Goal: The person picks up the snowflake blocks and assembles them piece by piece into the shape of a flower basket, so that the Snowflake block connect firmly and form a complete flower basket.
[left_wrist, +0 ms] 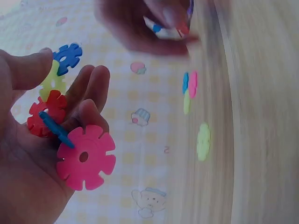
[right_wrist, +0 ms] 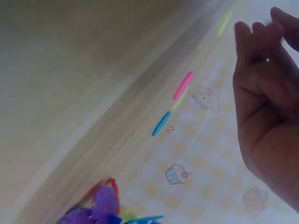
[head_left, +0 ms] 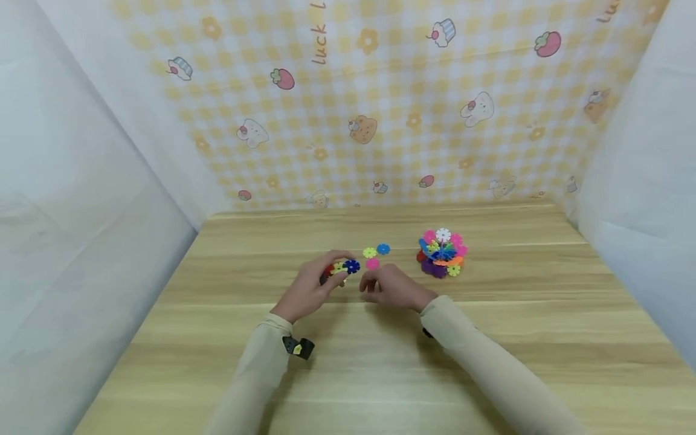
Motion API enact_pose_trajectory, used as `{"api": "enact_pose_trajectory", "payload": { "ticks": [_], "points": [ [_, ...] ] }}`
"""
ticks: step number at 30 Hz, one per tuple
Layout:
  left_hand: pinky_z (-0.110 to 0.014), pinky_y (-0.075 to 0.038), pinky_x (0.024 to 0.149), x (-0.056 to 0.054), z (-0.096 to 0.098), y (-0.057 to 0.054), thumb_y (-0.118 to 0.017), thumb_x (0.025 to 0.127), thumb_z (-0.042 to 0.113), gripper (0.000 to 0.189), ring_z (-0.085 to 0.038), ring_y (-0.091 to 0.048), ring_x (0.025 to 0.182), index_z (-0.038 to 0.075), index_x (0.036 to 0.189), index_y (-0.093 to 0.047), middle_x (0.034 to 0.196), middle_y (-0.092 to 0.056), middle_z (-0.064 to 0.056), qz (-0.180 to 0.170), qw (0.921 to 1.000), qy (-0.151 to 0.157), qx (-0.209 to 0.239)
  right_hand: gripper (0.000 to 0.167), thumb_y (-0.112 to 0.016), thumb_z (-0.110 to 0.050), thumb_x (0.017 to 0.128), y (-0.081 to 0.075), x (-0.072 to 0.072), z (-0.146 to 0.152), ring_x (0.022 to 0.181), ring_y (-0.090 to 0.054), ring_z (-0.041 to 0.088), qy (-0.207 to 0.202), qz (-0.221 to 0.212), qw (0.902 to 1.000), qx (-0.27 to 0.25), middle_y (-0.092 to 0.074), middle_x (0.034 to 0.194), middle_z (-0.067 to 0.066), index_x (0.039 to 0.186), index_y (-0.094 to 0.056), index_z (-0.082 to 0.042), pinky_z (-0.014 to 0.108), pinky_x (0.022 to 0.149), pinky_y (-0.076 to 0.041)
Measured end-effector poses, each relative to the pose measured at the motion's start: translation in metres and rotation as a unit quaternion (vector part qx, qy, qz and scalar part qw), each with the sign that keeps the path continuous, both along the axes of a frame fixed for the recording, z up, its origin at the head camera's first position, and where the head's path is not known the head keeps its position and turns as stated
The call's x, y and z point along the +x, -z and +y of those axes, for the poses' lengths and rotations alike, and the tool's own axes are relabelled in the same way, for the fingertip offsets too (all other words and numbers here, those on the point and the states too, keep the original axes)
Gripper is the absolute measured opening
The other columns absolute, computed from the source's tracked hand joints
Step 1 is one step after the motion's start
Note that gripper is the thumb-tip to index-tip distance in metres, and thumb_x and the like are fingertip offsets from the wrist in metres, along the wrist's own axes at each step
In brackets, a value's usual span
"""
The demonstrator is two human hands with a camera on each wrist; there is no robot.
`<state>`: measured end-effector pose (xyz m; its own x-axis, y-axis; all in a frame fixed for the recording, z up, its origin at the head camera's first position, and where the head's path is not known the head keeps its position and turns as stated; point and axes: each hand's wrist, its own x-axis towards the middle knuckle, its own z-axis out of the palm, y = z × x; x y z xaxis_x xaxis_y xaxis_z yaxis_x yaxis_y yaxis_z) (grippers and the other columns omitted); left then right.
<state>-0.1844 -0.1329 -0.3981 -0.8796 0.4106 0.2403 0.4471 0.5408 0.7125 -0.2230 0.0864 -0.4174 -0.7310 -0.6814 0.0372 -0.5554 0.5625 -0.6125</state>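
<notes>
My left hand (head_left: 312, 284) holds a chain of linked snowflake discs. In the left wrist view, a dark blue disc (left_wrist: 69, 58) sits near the thumb, followed by a yellow disc (left_wrist: 53, 86), a red disc (left_wrist: 46, 114), a teal disc seen edge-on (left_wrist: 56, 129) and a pink disc (left_wrist: 86, 157). To the right is my right hand (head_left: 394, 287), its fingers loosely bent with nothing visible between them in the right wrist view. Just beyond it lie a loose pink disc (head_left: 372, 264), a yellow-green disc (head_left: 370, 252) and a blue disc (head_left: 383, 249).
A many-coloured cluster of joined discs (head_left: 441, 254) stands on the wooden table (head_left: 348, 374), right of the hands. Another yellow-green disc (left_wrist: 203, 142) lies nearer the left hand. A checked cloth (head_left: 337, 157) hangs behind the table, with white sheets on both sides.
</notes>
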Motion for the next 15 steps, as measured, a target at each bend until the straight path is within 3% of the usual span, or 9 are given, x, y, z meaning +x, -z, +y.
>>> {"api": "enact_pose_trajectory", "payload": {
  "ticks": [3,6,8,11,13,15],
  "points": [
    [-0.024,-0.047,0.059,0.000,0.004,-0.002,-0.054,0.104,0.026,0.032,-0.007,-0.054,0.064,0.033,0.135,-0.056,0.088,-0.070,-0.007,0.012,0.9997,0.020,-0.002,0.017,-0.070,-0.013,0.093,-0.001,-0.011,-0.016,0.079,-0.065,0.014,0.006,0.024,0.9992,0.032,-0.075,0.093,0.008,0.109,-0.073,-0.007,0.027,0.071,-0.053],
    [-0.024,-0.045,0.062,0.002,0.008,-0.001,-0.054,0.104,0.025,0.031,-0.008,-0.050,0.064,0.027,0.135,-0.059,0.085,-0.067,-0.007,0.025,0.9994,0.022,0.006,0.025,-0.074,-0.015,0.089,-0.001,-0.019,-0.031,0.083,-0.063,0.019,0.027,0.031,0.9988,0.027,-0.071,0.095,0.010,0.113,-0.070,-0.009,0.034,0.077,-0.054],
    [-0.026,-0.048,0.070,0.003,0.011,-0.001,-0.054,0.104,0.024,0.030,-0.009,-0.053,0.070,0.024,0.133,-0.061,0.093,-0.069,-0.004,0.037,0.9991,0.020,0.006,0.031,-0.078,-0.012,0.084,-0.001,-0.022,-0.040,0.092,-0.063,0.021,0.049,0.036,0.9979,0.021,-0.068,0.100,0.009,0.114,-0.069,-0.009,0.038,0.087,-0.055],
    [-0.035,-0.055,0.091,0.003,0.014,-0.002,-0.053,0.104,0.023,0.030,-0.014,-0.067,0.099,0.021,0.132,-0.062,0.118,-0.072,-0.002,0.049,0.9984,0.025,0.012,0.033,-0.076,-0.006,0.081,0.001,-0.021,-0.050,0.099,-0.062,0.027,0.097,0.012,0.9949,0.024,-0.064,0.105,0.013,0.112,-0.064,-0.004,0.043,0.095,-0.053],
    [-0.042,-0.053,0.102,0.002,0.016,-0.003,-0.052,0.104,0.022,0.030,-0.017,-0.065,0.119,0.020,0.133,-0.061,0.132,-0.068,0.001,0.050,0.9980,0.035,0.014,0.035,-0.072,-0.006,0.084,0.004,-0.019,-0.055,0.109,-0.063,0.028,0.128,0.002,0.9908,0.045,-0.065,0.113,0.014,0.116,-0.060,-0.003,0.042,0.102,-0.051],
    [-0.044,-0.051,0.106,0.002,0.017,-0.003,-0.052,0.104,0.022,0.031,-0.018,-0.061,0.128,0.020,0.134,-0.060,0.135,-0.066,0.002,0.044,0.9981,0.039,0.020,0.032,-0.065,-0.007,0.087,0.006,-0.018,-0.059,0.117,-0.062,0.028,0.152,-0.023,0.9854,0.073,-0.065,0.122,0.014,0.119,-0.059,-0.003,0.043,0.107,-0.049]
  ]
}}
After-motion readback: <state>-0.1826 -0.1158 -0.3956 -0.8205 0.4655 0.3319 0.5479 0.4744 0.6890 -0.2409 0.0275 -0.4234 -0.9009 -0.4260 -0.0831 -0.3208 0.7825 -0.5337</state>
